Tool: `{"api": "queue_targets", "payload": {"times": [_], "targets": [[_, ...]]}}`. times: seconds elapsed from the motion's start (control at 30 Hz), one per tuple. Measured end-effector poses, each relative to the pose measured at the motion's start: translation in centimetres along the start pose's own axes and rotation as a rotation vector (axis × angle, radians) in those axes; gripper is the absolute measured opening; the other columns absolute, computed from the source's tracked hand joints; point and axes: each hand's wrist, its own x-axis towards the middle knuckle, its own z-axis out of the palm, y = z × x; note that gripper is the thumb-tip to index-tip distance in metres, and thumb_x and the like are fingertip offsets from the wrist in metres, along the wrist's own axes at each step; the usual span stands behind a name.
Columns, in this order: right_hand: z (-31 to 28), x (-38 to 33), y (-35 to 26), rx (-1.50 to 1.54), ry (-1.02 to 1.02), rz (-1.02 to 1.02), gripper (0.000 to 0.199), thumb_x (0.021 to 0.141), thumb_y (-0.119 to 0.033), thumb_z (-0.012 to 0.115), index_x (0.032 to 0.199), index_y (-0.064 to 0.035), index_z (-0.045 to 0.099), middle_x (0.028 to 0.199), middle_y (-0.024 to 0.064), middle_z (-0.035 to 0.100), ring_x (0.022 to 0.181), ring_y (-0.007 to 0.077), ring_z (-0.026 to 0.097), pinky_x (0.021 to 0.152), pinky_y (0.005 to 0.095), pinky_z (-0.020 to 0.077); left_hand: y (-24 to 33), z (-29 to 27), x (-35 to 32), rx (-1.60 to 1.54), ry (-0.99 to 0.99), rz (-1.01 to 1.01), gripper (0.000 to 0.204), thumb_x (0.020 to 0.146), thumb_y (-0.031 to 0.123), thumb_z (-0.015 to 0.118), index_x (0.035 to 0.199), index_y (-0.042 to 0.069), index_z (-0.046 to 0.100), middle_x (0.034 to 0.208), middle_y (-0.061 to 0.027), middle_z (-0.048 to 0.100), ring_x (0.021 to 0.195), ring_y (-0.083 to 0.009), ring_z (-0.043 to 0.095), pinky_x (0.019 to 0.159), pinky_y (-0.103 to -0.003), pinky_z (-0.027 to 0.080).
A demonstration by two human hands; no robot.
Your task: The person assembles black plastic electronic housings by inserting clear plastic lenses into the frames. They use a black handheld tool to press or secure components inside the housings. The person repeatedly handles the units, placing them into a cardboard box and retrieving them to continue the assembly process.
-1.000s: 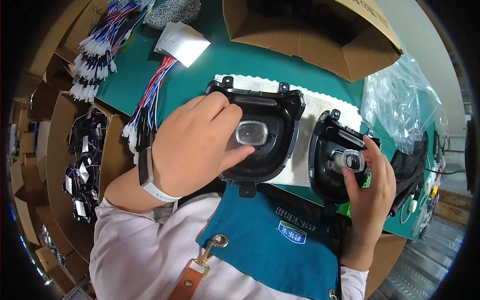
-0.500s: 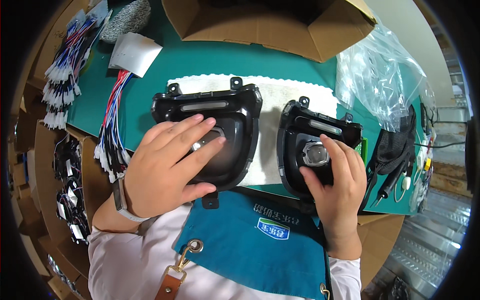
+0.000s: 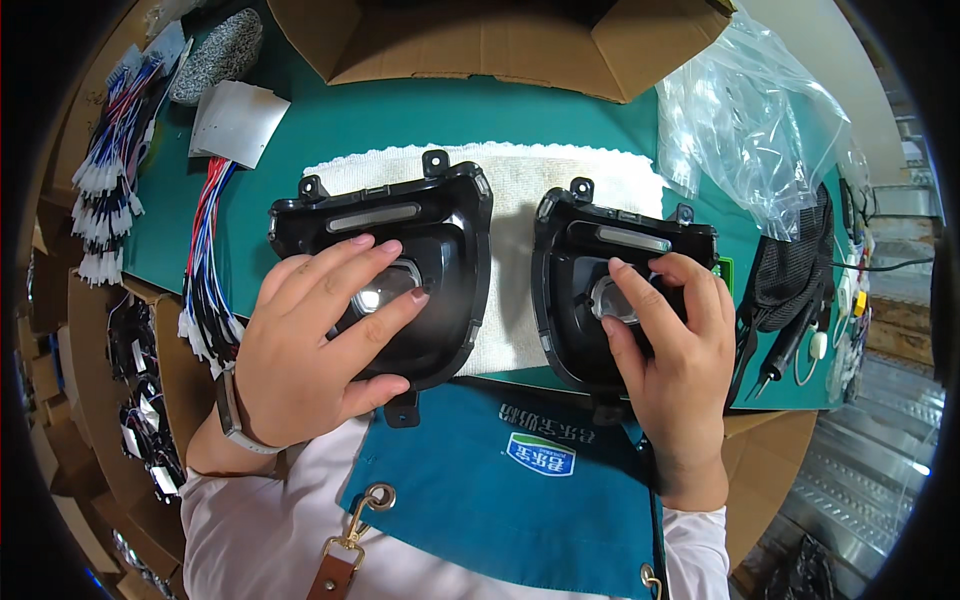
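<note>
Two black fog lamp housings, each with a round clear lens and a narrow clear strip above it, lie side by side on a white cloth (image 3: pixel 515 260). Spread over the left housing (image 3: pixel 450 320) is my left hand (image 3: pixel 320 340), its fingertips by the lens (image 3: pixel 374 292) and thumb low on the housing. My right hand (image 3: pixel 675 365) rests on the right housing (image 3: pixel 568 335). Its index finger lies across that lens (image 3: pixel 612 300), which it partly covers, with the thumb at the lens's lower edge and the fingers apart and bent. Both housings stay on the cloth.
An open cardboard box (image 3: pixel 500 55) stands at the back of the green table (image 3: pixel 370 125). Bundled wires (image 3: pixel 208 270) and a grey fabric lump (image 3: pixel 218 58) lie left. Clear plastic bags (image 3: pixel 760 120), a black strap (image 3: pixel 795 265) and a black-handled tool (image 3: pixel 780 355) are right.
Both housings, the cloth and the surroundings appear shifted left in the view. My right index finger now lies over the lens rather than beside it; my left hand keeps its pose.
</note>
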Motion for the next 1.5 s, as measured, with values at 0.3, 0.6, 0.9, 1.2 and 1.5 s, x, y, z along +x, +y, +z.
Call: {"api": "queue_targets", "payload": {"times": [0.3, 0.6, 0.9, 1.2, 1.5], "targets": [[0.2, 0.4, 0.2, 0.016, 0.013, -0.054, 0.039, 0.059, -0.010, 0.072, 0.097, -0.0056, 0.062, 0.093, 0.0099, 0.054, 0.083, 0.0263, 0.053, 0.073, 0.0357, 0.0415, 0.5, -0.3, 0.3, -0.052, 0.019, -0.054, 0.055, 0.059, 0.037, 0.068, 0.108, 0.012, 0.060, 0.121, -0.0142, 0.050, 0.109, -0.0314, 0.049, 0.085, -0.043, 0.036], [0.4, 1.1, -0.3, -0.022, -0.010, -0.107, 0.040, 0.055, -0.009, 0.071, 0.093, -0.0011, 0.061, 0.088, 0.0092, 0.053, 0.079, 0.0254, 0.053, 0.070, 0.0334, 0.0422, 0.4, -0.1, 0.2, -0.076, 0.033, -0.057, 0.056, 0.057, 0.035, 0.070, 0.108, 0.012, 0.060, 0.121, -0.0140, 0.050, 0.109, -0.0314, 0.049, 0.085, -0.043, 0.036], [-1.9, -2.2, 1.1, 0.143, 0.115, 0.053, 0.050, 0.066, -0.027, 0.071, 0.107, -0.0017, 0.059, 0.101, 0.0148, 0.054, 0.089, 0.0281, 0.054, 0.076, 0.0364, 0.0439, 0.0, 0.2, -0.5, -0.045, 0.058, -0.041, 0.050, 0.072, 0.048, 0.057, 0.108, 0.014, 0.061, 0.120, -0.0138, 0.051, 0.108, -0.0332, 0.048, 0.085, -0.043, 0.034], [-1.3, -5.1, 0.7, 0.150, -0.098, -0.036, 0.033, 0.062, -0.034, 0.073, 0.086, -0.0126, 0.066, 0.100, 0.0124, 0.053, 0.095, 0.0309, 0.051, 0.079, 0.0389, 0.0443, -0.5, 0.6, -1.1, 0.010, 0.029, -0.034, 0.054, 0.083, 0.059, 0.036, 0.102, 0.018, 0.066, 0.116, -0.0134, 0.052, 0.107, -0.0308, 0.046, 0.083, -0.041, 0.031], [-0.8, -5.3, 0.9, 0.135, -0.081, -0.064, 0.032, 0.049, -0.017, 0.072, 0.080, -0.0126, 0.065, 0.090, 0.0085, 0.055, 0.091, 0.0295, 0.053, 0.075, 0.0369, 0.0475, -0.6, 0.0, -0.2, -0.018, 0.002, -0.001, 0.045, 0.081, 0.057, 0.041, 0.102, 0.025, 0.066, 0.110, -0.0086, 0.057, 0.098, -0.0248, 0.050, 0.081, -0.038, 0.030]]}}
